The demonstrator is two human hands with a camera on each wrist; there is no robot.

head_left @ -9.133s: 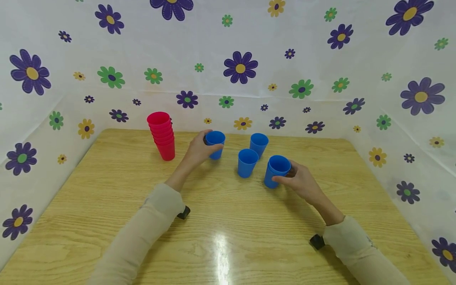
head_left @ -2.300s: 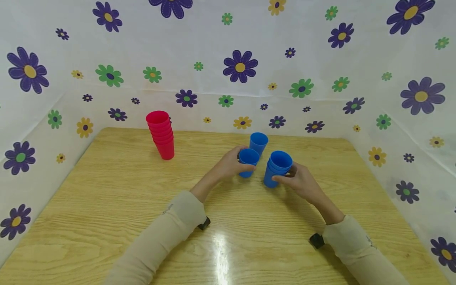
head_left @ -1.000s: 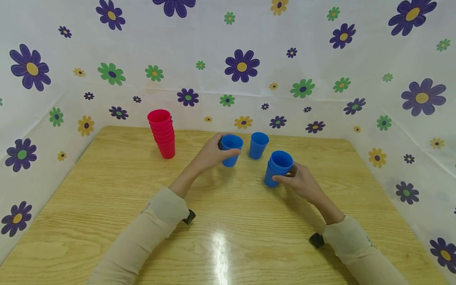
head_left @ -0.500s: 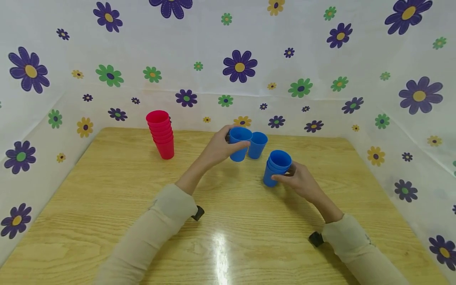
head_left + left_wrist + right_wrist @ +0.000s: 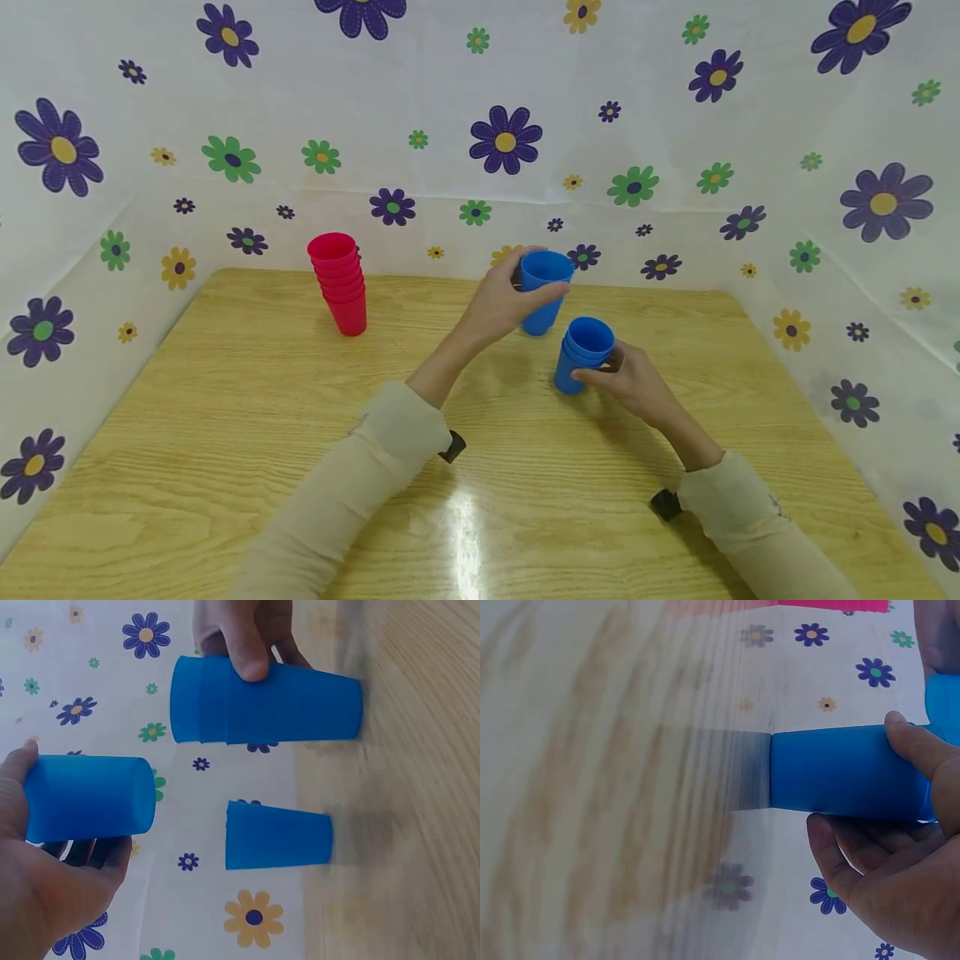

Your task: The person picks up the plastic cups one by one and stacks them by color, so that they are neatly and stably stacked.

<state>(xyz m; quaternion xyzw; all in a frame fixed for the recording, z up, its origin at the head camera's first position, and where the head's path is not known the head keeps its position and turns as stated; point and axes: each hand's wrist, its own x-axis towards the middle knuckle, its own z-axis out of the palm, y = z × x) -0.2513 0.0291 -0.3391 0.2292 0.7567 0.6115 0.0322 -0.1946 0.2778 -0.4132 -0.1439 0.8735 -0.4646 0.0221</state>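
My left hand grips a blue cup around its side, holding it upright in the air. Below it, partly covered in the head view, another blue cup stands on the table; the left wrist view shows that standing cup apart from the held cup. My right hand has thumb and fingers around a stack of nested blue cups, upright on the table nearer to me. In the right wrist view the stack seen from the left wrist appears as a blue cup wall between thumb and fingers.
A tall stack of several nested red cups stands at the back left of the wooden table. A white cloth with printed flowers hangs behind the table and along both sides.
My left hand added one blue cup to the right stack, then picked up another, lifted it and carried it right over the far cup. My right hand stays on its stack.
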